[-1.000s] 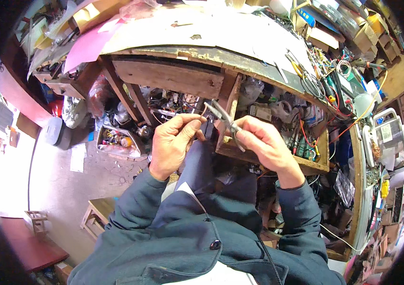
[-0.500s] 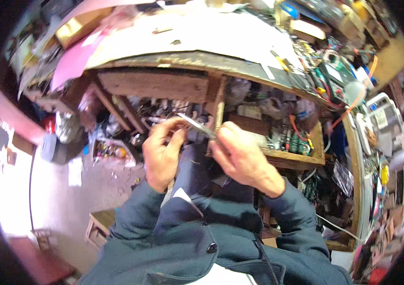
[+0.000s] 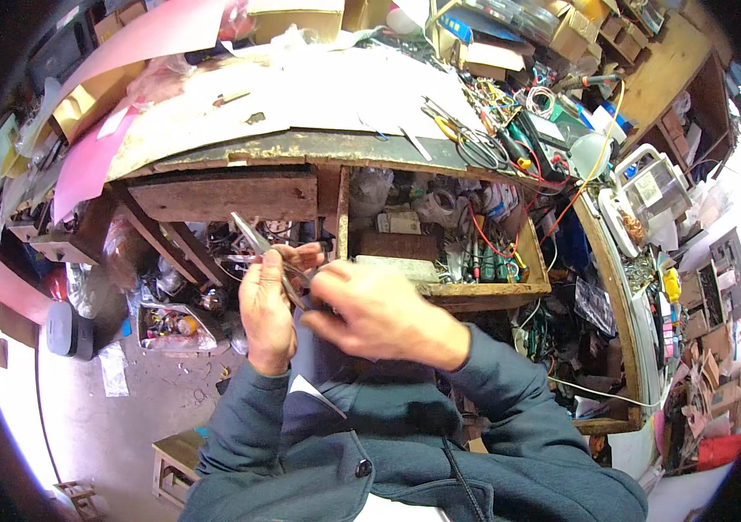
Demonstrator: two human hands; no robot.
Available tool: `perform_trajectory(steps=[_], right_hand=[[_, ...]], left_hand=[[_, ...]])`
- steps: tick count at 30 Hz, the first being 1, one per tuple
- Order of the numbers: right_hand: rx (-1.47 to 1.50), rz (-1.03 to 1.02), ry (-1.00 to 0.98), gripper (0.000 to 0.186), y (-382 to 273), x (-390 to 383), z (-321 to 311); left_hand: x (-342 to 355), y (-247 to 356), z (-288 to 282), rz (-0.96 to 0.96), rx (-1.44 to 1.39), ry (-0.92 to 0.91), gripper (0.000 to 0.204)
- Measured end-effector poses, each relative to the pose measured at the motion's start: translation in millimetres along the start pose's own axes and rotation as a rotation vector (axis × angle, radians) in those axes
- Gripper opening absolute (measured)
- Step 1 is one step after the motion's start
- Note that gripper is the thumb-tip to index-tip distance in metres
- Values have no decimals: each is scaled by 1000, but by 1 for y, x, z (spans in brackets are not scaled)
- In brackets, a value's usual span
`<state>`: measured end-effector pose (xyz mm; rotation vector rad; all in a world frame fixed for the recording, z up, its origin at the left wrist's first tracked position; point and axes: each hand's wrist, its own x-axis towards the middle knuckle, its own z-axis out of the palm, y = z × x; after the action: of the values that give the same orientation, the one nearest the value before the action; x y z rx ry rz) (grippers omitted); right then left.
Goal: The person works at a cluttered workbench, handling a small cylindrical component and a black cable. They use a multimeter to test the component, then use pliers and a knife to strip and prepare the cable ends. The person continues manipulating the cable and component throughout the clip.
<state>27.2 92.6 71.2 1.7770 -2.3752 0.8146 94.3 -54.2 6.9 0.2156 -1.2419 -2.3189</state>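
My left hand point(image 3: 268, 315) is closed round a silver metal tool with a long tapered nose, which looks like pliers point(image 3: 253, 235). Its tip points up and to the left past my thumb, while the curved handle end shows between my two hands. Right beside it, my right hand point(image 3: 379, 313) has its fingers curled in at the handle end. Those fingertips are slightly blurred, and what they pinch, if anything, is hidden. Both hands are held above my lap, in front of the workbench point(image 3: 214, 157).
An open wooden drawer point(image 3: 475, 297) full of tools and parts juts out ahead of my right hand. Scissors, pliers and cables crowd the bench's right end near a meter point(image 3: 544, 129). A bin of small parts point(image 3: 174, 326) stands on the floor at left, with a wooden stool point(image 3: 181, 452) nearer.
The tool has passed from my right hand into my left, its nose still pointing up-left. My right hand has moved left, close against it. The view has shifted to the right.
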Motion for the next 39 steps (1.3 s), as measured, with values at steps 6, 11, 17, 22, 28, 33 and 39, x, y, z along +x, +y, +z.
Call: perform_trajectory(steps=[6, 11, 17, 22, 28, 33, 39], right_hand=[[-751, 256, 502, 10, 147, 36, -78], [-921, 433, 182, 16, 225, 59, -106], [-878, 420, 63, 27, 249, 75, -109], [-305, 423, 418, 30, 301, 60, -140], [879, 392, 694, 23, 266, 60, -139], [1127, 82, 537, 23, 168, 46, -123], [816, 301, 51, 13, 59, 26, -44]], left_hand=[[-11, 15, -21, -93, 33, 67, 40], [-26, 11, -28, -105, 6, 37, 40], [-39, 20, -35, -148, 12, 45, 40], [-44, 20, -36, -180, 26, 26, 40], [-47, 28, -32, -277, -39, 28, 40], [-46, 33, -28, -287, -100, -38, 44], [-48, 36, -24, -346, -136, -41, 41]])
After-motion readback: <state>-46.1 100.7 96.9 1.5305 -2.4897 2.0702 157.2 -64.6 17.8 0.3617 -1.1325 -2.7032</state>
